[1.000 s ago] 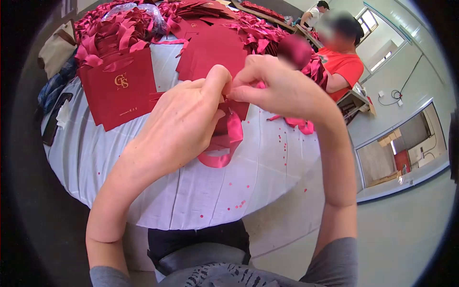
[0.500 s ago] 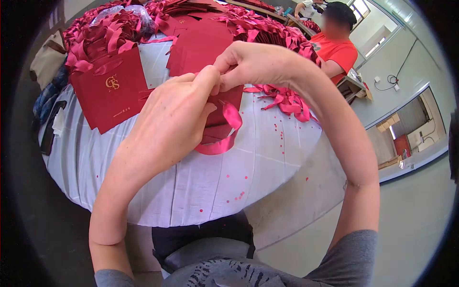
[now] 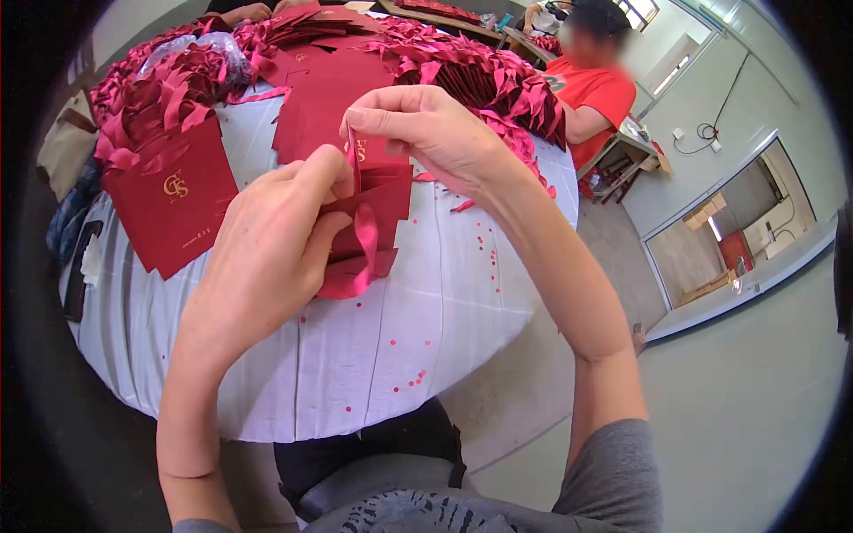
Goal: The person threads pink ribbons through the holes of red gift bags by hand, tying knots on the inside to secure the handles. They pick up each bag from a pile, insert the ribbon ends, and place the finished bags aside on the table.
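Right hand [image 3: 426, 133] fingers [image 3: 378, 120] pinch the ribbon [image 3: 364, 235] end; left hand [image 3: 267, 249] fingers clamp the paper bag [image 3: 386, 191] top edge, over the table [image 3: 426, 302]. Ribbon looks soft, light and slippery: grip near the tip. Bag is thin and creases easily: hold by the edge.

A round table [image 3: 444, 293] under a white cloth stands on a grey concrete floor [image 3: 737, 417]. Pale walls [image 3: 746, 98] carry a daylit window [image 3: 673, 75] and a framed opening [image 3: 720, 249].
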Demonstrator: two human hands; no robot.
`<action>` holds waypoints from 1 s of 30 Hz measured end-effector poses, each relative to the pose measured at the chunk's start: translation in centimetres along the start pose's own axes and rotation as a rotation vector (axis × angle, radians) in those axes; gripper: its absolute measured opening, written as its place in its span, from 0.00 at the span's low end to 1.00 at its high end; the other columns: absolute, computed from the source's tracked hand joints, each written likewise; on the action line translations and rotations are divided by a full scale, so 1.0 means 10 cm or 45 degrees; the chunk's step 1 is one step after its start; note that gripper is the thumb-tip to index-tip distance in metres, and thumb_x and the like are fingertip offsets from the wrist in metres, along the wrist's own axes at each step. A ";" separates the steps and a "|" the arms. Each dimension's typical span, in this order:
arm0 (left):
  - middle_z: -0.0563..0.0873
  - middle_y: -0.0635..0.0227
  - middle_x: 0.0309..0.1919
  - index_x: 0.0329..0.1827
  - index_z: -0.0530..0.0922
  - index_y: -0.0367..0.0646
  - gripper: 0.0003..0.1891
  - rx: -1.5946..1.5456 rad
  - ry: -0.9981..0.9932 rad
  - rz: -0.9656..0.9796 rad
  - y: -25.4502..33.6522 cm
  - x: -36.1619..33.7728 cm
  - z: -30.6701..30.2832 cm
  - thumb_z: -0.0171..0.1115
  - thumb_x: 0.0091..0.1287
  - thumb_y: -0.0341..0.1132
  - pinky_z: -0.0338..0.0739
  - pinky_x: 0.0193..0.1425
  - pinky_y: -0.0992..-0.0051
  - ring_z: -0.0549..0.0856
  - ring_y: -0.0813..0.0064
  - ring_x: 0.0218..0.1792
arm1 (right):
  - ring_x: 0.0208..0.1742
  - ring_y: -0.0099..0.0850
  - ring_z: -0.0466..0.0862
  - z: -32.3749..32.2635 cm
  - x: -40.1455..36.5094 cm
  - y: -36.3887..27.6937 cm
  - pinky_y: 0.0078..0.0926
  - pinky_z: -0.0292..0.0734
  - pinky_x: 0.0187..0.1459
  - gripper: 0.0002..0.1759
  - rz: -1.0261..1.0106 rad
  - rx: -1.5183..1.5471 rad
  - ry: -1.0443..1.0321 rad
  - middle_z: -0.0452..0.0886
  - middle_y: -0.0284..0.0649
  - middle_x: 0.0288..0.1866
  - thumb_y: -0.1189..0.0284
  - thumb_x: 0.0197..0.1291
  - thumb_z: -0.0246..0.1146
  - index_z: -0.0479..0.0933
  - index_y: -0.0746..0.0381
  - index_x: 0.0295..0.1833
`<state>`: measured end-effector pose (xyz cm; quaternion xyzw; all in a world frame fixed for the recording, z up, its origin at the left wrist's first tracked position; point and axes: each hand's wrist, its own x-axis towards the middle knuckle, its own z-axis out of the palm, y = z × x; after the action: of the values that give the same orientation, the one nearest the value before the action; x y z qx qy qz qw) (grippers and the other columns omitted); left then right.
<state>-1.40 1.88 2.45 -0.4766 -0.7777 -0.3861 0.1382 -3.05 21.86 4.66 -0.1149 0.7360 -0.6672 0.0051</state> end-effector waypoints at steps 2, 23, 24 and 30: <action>0.78 0.55 0.32 0.39 0.69 0.35 0.11 -0.009 0.006 -0.005 0.00 0.02 0.00 0.58 0.55 0.18 0.74 0.43 0.67 0.80 0.55 0.38 | 0.33 0.16 0.75 -0.07 0.03 0.03 0.15 0.69 0.35 0.08 -0.032 0.076 0.005 0.83 0.32 0.36 0.69 0.61 0.64 0.82 0.63 0.38; 0.78 0.55 0.32 0.39 0.72 0.36 0.13 0.074 -0.025 0.034 0.00 0.02 -0.02 0.64 0.58 0.32 0.72 0.44 0.65 0.78 0.53 0.37 | 0.38 0.24 0.82 0.05 -0.11 0.31 0.21 0.76 0.44 0.10 -0.212 0.252 -0.109 0.85 0.38 0.34 0.71 0.61 0.64 0.83 0.68 0.40; 0.79 0.55 0.32 0.39 0.72 0.36 0.17 0.164 -0.051 0.067 0.04 0.03 -0.03 0.67 0.55 0.39 0.71 0.44 0.64 0.78 0.52 0.37 | 0.37 0.23 0.82 0.07 -0.11 0.31 0.20 0.76 0.42 0.09 -0.252 0.212 -0.047 0.85 0.38 0.34 0.71 0.60 0.65 0.83 0.67 0.39; 0.79 0.56 0.29 0.37 0.73 0.38 0.22 0.366 -0.062 0.106 0.05 0.01 0.04 0.72 0.48 0.43 0.70 0.42 0.63 0.78 0.54 0.34 | 0.31 0.15 0.74 0.13 -0.07 0.27 0.17 0.71 0.34 0.08 -0.322 0.312 0.221 0.85 0.39 0.37 0.72 0.62 0.63 0.82 0.65 0.40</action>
<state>-0.95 2.36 2.46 -0.4929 -0.8077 -0.2528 0.2019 -2.57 20.89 1.76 -0.1471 0.6265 -0.7546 -0.1281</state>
